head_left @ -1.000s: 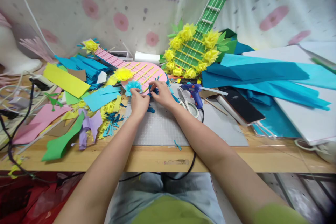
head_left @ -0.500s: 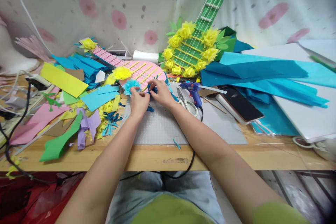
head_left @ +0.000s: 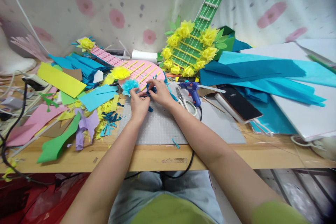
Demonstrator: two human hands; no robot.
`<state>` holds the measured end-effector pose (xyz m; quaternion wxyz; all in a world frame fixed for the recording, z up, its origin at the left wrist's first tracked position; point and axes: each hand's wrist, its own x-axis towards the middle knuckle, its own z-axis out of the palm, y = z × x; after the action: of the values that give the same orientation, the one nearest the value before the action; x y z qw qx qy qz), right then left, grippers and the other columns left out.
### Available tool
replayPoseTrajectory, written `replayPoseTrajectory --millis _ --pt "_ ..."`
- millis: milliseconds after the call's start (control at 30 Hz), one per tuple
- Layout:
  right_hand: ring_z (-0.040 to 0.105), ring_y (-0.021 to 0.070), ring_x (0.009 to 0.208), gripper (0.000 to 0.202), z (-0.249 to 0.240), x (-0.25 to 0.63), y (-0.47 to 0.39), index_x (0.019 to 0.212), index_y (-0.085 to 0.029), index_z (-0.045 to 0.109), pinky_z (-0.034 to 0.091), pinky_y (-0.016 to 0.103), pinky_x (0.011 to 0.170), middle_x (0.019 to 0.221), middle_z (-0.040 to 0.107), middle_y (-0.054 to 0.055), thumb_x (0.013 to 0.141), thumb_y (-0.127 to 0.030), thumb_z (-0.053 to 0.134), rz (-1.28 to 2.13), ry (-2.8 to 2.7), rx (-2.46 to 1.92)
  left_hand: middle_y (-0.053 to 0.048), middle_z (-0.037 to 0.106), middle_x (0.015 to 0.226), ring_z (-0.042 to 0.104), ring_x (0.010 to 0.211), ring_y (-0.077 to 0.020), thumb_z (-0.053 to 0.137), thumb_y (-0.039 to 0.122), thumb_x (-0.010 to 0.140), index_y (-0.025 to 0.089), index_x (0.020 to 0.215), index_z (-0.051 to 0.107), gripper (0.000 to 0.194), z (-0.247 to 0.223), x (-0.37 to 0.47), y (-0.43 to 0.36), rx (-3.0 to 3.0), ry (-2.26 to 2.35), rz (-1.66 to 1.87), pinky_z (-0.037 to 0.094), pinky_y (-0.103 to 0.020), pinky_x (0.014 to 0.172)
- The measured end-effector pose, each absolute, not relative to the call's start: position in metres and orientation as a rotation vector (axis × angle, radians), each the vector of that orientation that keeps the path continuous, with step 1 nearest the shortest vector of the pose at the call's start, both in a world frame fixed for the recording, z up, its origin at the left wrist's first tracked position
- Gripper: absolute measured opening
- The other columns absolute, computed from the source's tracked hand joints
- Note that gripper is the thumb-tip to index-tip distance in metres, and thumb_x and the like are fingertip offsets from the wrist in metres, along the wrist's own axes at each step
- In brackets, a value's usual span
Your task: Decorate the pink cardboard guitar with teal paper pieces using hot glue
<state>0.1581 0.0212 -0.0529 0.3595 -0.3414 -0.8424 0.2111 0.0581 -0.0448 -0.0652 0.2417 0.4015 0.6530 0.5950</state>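
My left hand [head_left: 139, 103] is closed at the lower edge of the pink paper guitar [head_left: 154, 71], just below a light blue paper flower [head_left: 129, 86]. Opposite it, my right hand [head_left: 159, 92] pinches dark blue paper [head_left: 149, 90] with bent fingers. The fingertips of both hands nearly meet around this dark blue piece. What the left fingers hold is hidden. A yellow flower [head_left: 120, 72] sits on the guitar's body, and another [head_left: 86, 43] is at the end of its neck.
Scissors [head_left: 187, 104] and a blue glue gun [head_left: 193, 92] lie right of my hands on the grey mat [head_left: 220, 126]. Behind stands a green guitar [head_left: 187, 50]. Paper scraps [head_left: 101, 98] cover the left; a phone [head_left: 240, 103] and blue sheets [head_left: 252, 70] fill the right.
The view has shifted slightly. My left hand has turned a little, its fingers lower beneath the light blue flower. My right hand keeps its pinch on the dark blue paper.
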Motion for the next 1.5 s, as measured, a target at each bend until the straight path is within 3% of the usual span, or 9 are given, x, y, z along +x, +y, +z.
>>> replayPoseTrajectory --millis 233,433,767,900,1167,1500 --pt "0.050 0.0241 0.097 0.039 -0.053 0.159 0.021 0.109 -0.019 0.054 0.037 0.041 0.095 0.087 0.067 0.004 0.072 -0.009 0.048 0.542 -2.161 -0.871 -0.002 0.067 0.091 0.060 0.054 -0.0093 0.055 0.007 0.062 0.022 0.105 0.037 0.049 -0.065 0.058 -0.049 1.067 1.730 1.634 0.049 -0.023 0.057" --pt "0.050 0.0246 0.100 0.039 -0.055 0.158 0.022 0.111 -0.020 0.054 0.038 0.042 0.094 0.089 0.066 0.004 0.074 -0.010 0.048 0.538 -2.172 -0.881 0.000 0.066 0.082 0.058 0.047 -0.0101 0.054 0.007 0.062 0.021 0.104 0.037 0.048 -0.060 0.059 -0.054 0.969 1.729 1.628 0.047 -0.023 0.046" --pt "0.048 0.0241 0.100 0.041 -0.053 0.159 0.020 0.113 -0.019 0.054 0.037 0.042 0.096 0.089 0.065 0.005 0.074 -0.010 0.047 0.572 -2.157 -0.895 -0.004 0.066 0.079 0.065 0.058 -0.0149 0.053 0.005 0.066 0.016 0.112 0.035 0.050 -0.051 0.069 -0.050 0.672 1.584 1.629 0.041 -0.019 0.040" --pt "0.048 0.0238 0.099 0.041 -0.054 0.158 0.021 0.112 -0.019 0.055 0.037 0.041 0.095 0.088 0.065 0.005 0.074 -0.010 0.047 0.578 -2.144 -0.877 -0.006 0.068 0.088 0.063 0.054 -0.0123 0.053 0.006 0.066 0.017 0.111 0.034 0.050 -0.055 0.067 -0.052 0.817 1.655 1.624 0.040 -0.018 0.037" --pt "0.048 0.0234 0.097 0.038 -0.054 0.158 0.021 0.110 -0.017 0.056 0.037 0.038 0.094 0.087 0.066 0.004 0.074 -0.008 0.049 0.576 -2.127 -0.864 -0.007 0.067 0.102 0.063 0.055 -0.0092 0.053 0.005 0.067 0.020 0.111 0.034 0.049 -0.061 0.065 -0.051 0.966 1.715 1.603 0.044 -0.017 0.042" --pt "0.048 0.0237 0.099 0.038 -0.050 0.159 0.019 0.111 -0.017 0.055 0.036 0.038 0.093 0.090 0.066 0.005 0.074 -0.009 0.050 0.567 -2.141 -0.867 -0.005 0.066 0.101 0.060 0.054 -0.0077 0.052 0.007 0.067 0.021 0.112 0.036 0.050 -0.066 0.060 -0.051 1.143 1.767 1.564 0.049 -0.021 0.055"
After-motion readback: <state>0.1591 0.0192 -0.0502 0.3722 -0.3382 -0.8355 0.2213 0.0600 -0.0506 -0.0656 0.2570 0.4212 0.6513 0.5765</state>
